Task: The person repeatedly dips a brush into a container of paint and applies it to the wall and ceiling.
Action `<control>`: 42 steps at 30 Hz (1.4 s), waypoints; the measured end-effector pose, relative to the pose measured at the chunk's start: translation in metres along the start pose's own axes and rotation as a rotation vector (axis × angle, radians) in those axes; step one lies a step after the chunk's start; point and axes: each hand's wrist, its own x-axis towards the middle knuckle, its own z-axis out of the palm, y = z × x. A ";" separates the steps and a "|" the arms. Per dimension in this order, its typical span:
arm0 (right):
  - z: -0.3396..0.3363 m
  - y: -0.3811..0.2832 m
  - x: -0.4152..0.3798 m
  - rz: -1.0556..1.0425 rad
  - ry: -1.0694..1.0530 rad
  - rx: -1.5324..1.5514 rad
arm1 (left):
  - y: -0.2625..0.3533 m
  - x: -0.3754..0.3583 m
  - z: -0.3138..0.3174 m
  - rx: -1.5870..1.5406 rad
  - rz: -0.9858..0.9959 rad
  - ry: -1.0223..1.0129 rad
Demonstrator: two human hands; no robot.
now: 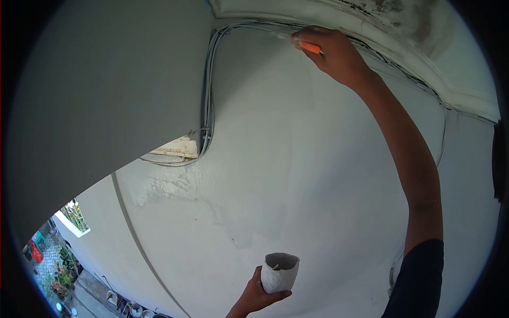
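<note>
At the top of the pale wall point(254, 138), my right hand point(331, 53) is closed round the orange handle of a brush point(310, 47). The brush's light tip points left and lies against the wall just under the bundled cables point(254, 24). Low in the view, my left hand point(257, 297) wraps round a white, paint-smeared cup point(281, 275), held upright with its opening showing. A thin stick-like bit shows inside the cup.
The cables bend down the corner beside a grey surface point(116, 90) at the left. A stained ceiling edge point(392, 32) runs above. Far below at lower left are plants point(62, 278), a red item point(36, 252) and buckets point(135, 309).
</note>
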 end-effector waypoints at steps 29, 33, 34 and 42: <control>-0.045 -0.026 -0.017 0.254 -0.616 0.125 | -0.003 0.000 0.014 -0.012 -0.147 -0.060; -0.036 0.000 -0.021 0.202 -0.261 0.089 | -0.010 0.003 0.016 -0.005 -0.028 -0.036; -0.026 0.011 -0.023 0.028 -0.113 0.015 | -0.009 0.004 0.018 -0.003 -0.005 -0.037; -0.040 -0.005 -0.050 0.269 -0.481 0.283 | -0.009 -0.005 0.021 -0.006 -0.080 -0.061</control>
